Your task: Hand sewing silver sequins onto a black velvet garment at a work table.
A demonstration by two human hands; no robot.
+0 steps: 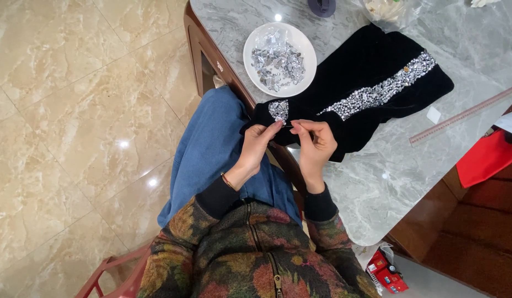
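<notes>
Black velvet garment (371,72): lies across the grey marble desk (377,182), its near end hanging over the edge by the person's lap; a band of silver stones (377,92) runs along it.
Left hand (257,144): fingers pinched shut on the garment's edge, just beneath a small stone patch.
Right hand (316,144): fingers curled closed on the same edge; whether it holds a needle cannot be told.
White plate (279,59): on the desk beside the garment, filled with loose silver stones.
Ruler (465,115): on the desk, beyond the garment.
</notes>
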